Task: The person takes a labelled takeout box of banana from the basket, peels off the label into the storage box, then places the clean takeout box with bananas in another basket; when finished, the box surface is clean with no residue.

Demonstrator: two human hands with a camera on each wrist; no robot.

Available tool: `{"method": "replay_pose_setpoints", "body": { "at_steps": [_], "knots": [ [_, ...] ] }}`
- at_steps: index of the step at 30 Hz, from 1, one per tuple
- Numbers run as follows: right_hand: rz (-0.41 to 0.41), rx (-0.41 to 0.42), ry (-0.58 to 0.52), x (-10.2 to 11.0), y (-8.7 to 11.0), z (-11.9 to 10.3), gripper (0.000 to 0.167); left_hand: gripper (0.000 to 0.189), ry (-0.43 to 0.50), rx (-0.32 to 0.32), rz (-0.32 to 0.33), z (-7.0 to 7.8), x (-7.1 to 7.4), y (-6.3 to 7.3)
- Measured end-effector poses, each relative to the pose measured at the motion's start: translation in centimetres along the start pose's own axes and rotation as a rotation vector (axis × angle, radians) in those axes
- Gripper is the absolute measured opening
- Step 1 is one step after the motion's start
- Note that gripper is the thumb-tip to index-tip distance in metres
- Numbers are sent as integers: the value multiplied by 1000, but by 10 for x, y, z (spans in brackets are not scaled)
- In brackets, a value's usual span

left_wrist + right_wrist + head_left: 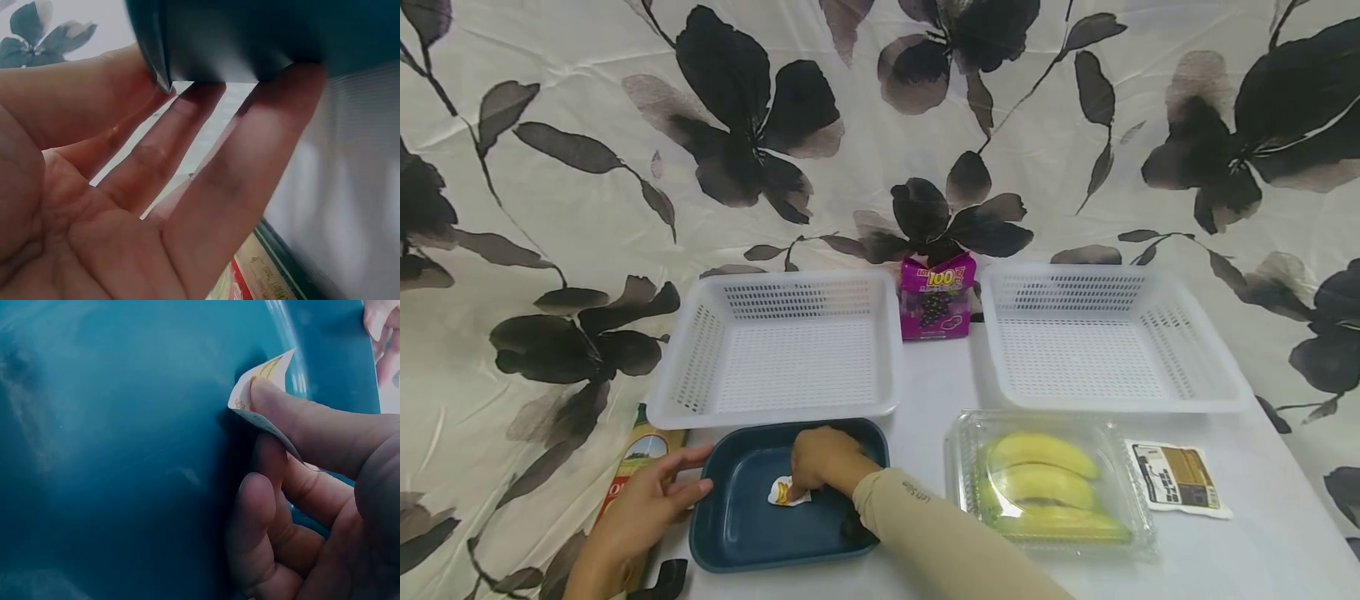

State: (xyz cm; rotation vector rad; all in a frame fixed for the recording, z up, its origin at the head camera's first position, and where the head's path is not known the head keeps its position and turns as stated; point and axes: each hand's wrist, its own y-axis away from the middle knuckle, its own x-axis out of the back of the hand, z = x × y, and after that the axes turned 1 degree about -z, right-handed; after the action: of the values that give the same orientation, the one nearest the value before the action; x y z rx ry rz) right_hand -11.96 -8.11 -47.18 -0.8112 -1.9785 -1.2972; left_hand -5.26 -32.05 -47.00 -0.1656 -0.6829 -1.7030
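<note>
In the head view my left hand (643,508) touches the left rim of a dark blue plastic tub (745,546). The left wrist view shows its fingers (215,162) stretched out, tips against the tub's wall. Inside the tub, my right hand (827,458) pinches a small white paper label (781,490) with yellow print. In the right wrist view, the label (244,403) bends between thumb and index finger, close over the tub floor; the other fingers curl below it. A green and yellow package (643,450) with red lettering lies partly hidden beneath the left hand.
Two white perforated baskets, a left one (658,408) and a right one (1187,404), stand behind the tub. Between them is a purple grape-picture pack (935,325). To the right sit a clear clamshell (958,467) with yellow bananas and a flat brown-and-white packet (1180,479).
</note>
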Motion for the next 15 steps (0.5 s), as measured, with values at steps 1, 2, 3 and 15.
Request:
{"method": "replay_pose_setpoints", "body": {
  "at_steps": [1,2,3,15],
  "knots": [
    [8,-6,0,-1,0,-1,29,61,4,-1,-3,0,1,0],
    [17,-13,0,-1,-1,-2,29,61,10,0,-8,0,2,0],
    [26,-18,0,-2,-1,-2,30,60,10,1,-10,0,2,0],
    [84,-80,30,-8,-1,-6,50,59,8,14,15,-1,0,1]
  ]
}}
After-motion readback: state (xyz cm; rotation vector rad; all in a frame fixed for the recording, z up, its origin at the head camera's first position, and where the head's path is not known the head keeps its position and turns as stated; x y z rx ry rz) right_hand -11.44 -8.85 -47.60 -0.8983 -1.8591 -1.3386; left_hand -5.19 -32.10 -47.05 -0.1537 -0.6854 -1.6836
